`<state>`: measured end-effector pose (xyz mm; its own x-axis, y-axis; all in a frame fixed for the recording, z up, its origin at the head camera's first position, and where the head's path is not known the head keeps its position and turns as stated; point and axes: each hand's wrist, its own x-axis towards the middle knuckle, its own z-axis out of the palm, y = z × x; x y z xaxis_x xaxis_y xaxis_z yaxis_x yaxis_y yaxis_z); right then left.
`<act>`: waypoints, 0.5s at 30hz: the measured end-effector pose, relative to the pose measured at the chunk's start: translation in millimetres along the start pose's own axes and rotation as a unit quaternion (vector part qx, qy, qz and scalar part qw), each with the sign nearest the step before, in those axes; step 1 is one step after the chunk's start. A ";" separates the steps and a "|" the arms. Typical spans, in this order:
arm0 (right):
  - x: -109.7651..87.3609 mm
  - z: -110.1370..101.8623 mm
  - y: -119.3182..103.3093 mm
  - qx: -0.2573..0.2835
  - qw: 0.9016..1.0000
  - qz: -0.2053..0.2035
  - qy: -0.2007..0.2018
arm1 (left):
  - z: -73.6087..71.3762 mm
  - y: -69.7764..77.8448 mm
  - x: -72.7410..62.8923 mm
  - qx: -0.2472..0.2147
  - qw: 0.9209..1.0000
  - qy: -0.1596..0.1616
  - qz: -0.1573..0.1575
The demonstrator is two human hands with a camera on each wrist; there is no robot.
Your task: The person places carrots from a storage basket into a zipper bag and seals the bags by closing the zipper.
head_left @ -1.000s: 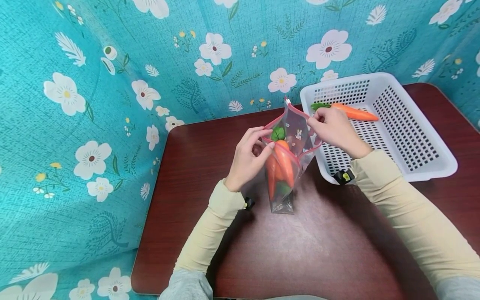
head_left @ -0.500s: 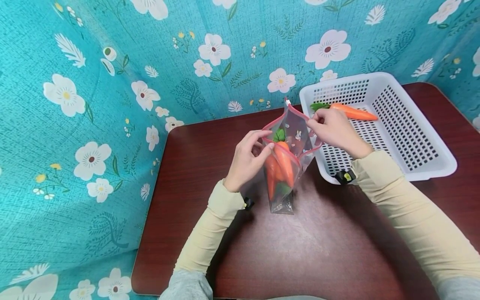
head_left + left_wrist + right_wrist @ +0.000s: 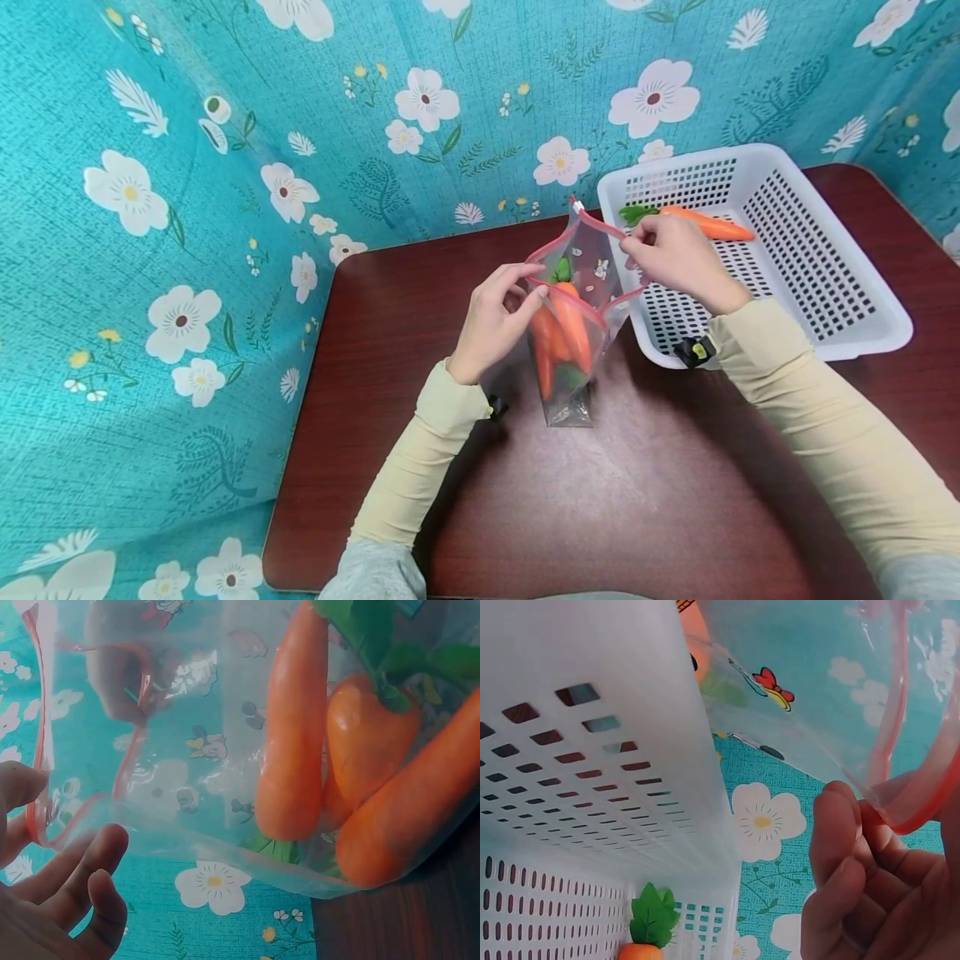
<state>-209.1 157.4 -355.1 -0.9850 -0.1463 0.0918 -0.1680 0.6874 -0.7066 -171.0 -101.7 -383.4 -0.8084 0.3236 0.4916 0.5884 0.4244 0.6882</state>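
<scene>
Left grip [image 3: 495, 321] pinches the red rim [image 3: 602, 224] of the clear bag [image 3: 592, 250]; to spread it well, pull both sides evenly, no hard tugs. Bag is over the middle of the tabletop [image 3: 405, 333], nearer the far edge: see-through, cartoon prints [image 3: 774, 686], orange carrots [image 3: 573, 329] inside. Right grip [image 3: 672, 256] pinches the rim opposite. White basket [image 3: 892, 333] toward the far right corner, single carrot [image 3: 723, 227] in it.

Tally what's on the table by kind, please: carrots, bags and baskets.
Carrots: 4 visible, 3 inside the bag and 1 loose carrot in the basket
Bag: 1
Basket: 1
Total: 6
</scene>
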 end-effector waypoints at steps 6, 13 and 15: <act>1.5 -0.7 3.3 -0.009 1.000 0.002 0.000 | 0.1 0.3 0.2 -0.001 1.000 -0.010 -0.006; 1.6 -3.2 7.2 -0.007 1.000 -0.003 -0.015 | 2.9 -1.4 0.8 -0.003 1.000 -0.018 -0.003; 1.9 -3.8 8.4 -0.011 1.000 -0.004 -0.019 | 3.6 -1.3 0.7 -0.004 1.000 -0.020 -0.003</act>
<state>-212.6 165.6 -358.2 -0.9813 -0.1794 0.0703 -0.1778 0.7021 -0.6895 -172.3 -99.0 -385.9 -0.8102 0.3548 0.4666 0.5840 0.4188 0.6954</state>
